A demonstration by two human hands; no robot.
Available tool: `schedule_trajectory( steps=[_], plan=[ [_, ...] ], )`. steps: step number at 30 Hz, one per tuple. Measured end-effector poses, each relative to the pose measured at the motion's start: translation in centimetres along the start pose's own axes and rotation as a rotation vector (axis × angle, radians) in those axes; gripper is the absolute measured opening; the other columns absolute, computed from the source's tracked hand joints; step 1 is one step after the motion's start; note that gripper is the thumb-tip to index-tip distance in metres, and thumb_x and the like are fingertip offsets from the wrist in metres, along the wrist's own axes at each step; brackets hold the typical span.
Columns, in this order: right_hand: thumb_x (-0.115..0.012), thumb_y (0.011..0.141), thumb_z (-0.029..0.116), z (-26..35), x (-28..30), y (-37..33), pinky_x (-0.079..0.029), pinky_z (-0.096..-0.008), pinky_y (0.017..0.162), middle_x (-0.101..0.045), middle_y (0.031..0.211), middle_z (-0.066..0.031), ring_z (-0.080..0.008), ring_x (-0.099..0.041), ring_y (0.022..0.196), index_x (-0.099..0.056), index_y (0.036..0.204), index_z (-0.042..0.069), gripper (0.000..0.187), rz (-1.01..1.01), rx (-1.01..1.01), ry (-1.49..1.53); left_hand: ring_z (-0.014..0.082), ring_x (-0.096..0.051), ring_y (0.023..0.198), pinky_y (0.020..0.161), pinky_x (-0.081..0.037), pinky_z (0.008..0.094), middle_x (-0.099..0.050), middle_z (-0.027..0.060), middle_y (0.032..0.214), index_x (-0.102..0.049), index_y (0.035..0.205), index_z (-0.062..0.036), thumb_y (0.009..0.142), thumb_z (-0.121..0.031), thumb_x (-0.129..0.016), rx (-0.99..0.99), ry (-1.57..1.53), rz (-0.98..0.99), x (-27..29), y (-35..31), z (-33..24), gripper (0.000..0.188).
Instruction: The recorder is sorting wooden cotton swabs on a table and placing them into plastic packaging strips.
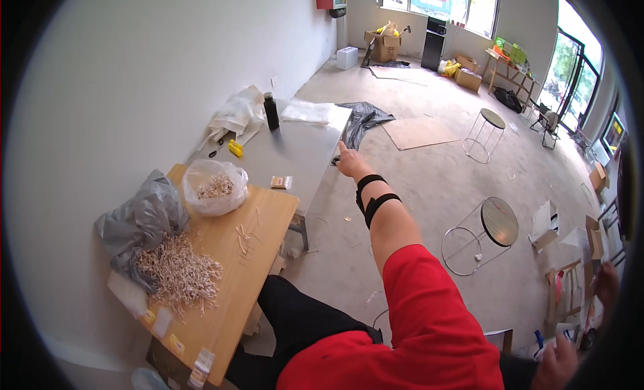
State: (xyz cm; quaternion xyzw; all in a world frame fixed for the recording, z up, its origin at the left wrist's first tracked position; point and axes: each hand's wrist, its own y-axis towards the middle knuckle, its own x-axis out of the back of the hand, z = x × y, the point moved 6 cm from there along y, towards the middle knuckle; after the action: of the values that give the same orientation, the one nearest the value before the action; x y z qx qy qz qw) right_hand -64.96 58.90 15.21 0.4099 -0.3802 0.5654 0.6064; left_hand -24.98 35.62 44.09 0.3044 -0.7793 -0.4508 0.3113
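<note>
Beside the right edge of the grey tabletop (305, 152), the right hand (353, 164) is pointing outward; I cannot tell whether its grip is grasping anything. Black plastic (365, 116) is lying on the floor (429, 188) beyond. Near the far edge of the wooden tabletop (235, 282), a clear bag (200, 203) is apparently keeping sticks (216, 186) gathered, while a packet (281, 182) is showing unreadable print.

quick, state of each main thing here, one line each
bare right hand: outstretched, nothing visibly held
black cylindrical bottle: upright, capped
pile of thin pale sticks: loose, heaped
white translucent plastic bag: open, partly filled
grey plastic bag: crumpled
black plastic sheeting: crumpled
nearer round wire-framed stool: standing, unoccupied
</note>
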Motion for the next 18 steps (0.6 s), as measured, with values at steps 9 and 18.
schedule_trajectory(
  steps=[9,18],
  plan=[
    [-0.062,0.083,0.024,0.9,-22.7,-7.1,-0.055,-0.0464,0.075,-0.069,0.089,-0.0218,-0.0368,-0.068,0.085,-0.066,0.111,0.008,0.032,0.264,0.458,0.049,0.0208,-0.063,0.076,0.071,-0.05,0.0346,-0.064,0.008,0.088,-0.064,0.098,-0.0071,0.088,-0.004,-0.062,-0.085,-0.104,-0.006,-1.3,0.8,-1.3,0.01],
    [-0.056,0.089,0.016,17.8,-28.4,-37.1,-0.056,-0.0441,0.07,-0.063,0.095,-0.0179,-0.0371,-0.066,0.086,-0.056,0.095,0.002,0.016,0.482,1.047,0.378,0.0202,-0.063,0.075,0.07,-0.049,0.034,-0.064,0.0072,0.087,-0.064,0.095,-0.0074,0.088,-0.004,-0.06,-0.013,0.011,-0.031,-0.2,-1.2,-4.1,0.009]
  ],
)
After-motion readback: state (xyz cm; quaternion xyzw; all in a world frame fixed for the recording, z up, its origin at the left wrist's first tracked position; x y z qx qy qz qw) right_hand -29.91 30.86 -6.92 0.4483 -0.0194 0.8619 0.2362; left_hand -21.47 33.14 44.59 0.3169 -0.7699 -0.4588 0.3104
